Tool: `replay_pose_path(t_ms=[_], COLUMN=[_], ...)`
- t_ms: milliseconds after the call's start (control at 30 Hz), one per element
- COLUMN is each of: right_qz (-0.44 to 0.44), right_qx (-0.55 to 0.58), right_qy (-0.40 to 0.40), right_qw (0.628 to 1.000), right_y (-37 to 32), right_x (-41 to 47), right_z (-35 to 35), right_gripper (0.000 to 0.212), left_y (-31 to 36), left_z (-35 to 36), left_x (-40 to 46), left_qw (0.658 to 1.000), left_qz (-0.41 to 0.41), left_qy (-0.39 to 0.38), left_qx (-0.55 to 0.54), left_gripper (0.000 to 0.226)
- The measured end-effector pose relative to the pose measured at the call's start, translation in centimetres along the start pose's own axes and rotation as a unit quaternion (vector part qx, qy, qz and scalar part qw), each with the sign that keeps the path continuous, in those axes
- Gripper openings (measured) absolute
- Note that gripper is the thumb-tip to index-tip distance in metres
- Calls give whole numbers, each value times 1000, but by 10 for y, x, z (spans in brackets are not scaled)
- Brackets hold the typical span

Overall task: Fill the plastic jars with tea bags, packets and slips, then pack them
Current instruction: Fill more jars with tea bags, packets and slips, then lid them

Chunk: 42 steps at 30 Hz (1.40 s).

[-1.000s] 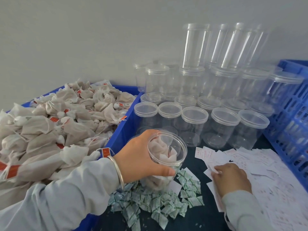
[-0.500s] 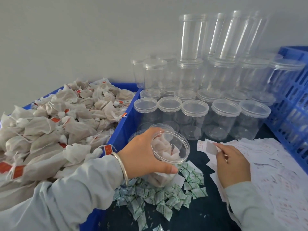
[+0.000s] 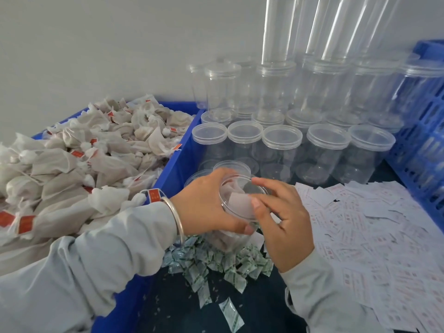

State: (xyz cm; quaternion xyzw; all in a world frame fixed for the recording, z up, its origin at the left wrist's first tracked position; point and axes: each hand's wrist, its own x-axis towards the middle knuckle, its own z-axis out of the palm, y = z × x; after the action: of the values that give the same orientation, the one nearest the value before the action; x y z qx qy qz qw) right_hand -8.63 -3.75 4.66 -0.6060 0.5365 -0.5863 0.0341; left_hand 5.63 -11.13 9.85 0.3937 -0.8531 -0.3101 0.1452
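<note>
the left hand [image 3: 204, 207] grips an open jar [image 3: 236, 212] with tea bags inside, near the worktop's [image 3: 168, 306] left edge beside the blue crate [image 3: 177, 162]. the right hand [image 3: 283, 224] has spread fingers over the jar mouth. slips [image 3: 360, 236] lie right, packets [image 3: 216, 263] below.

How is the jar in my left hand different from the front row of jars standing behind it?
The held jar has no lid; each jar in the front row wears one. The held jar contains tea bags; the row's jars look empty. The left hand grips the held jar, tilted, with the right hand at its mouth; the row stands upright, untouched. Both are clear plastic.
</note>
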Motion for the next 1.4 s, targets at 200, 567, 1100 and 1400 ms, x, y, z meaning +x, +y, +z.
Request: replay_pose_path(t_ms=[200,567,1100,1400], right_qz=[-6,-121,-192,-204], right_qx=[21,-33,-100,-162], right_qy=[-63,4,-87,-168], right_qw=[998,992,972,951], right_y=[2,9,2,-11], right_x=[-8,-13,-1,16], right_z=[-1,0,-14,-34], right_gripper=[51,29,26,30], left_y=[1,1,2,6], left_z=[1,0,-4,-7], left_x=[-1,0,-3,-5], left_qw=[1000,1000,998,995], left_qz=[-2,-1,16,32], left_qy=[-4,27,42,38], left_qx=[21,-9,-35,-84], left_gripper=[100,90,84,93])
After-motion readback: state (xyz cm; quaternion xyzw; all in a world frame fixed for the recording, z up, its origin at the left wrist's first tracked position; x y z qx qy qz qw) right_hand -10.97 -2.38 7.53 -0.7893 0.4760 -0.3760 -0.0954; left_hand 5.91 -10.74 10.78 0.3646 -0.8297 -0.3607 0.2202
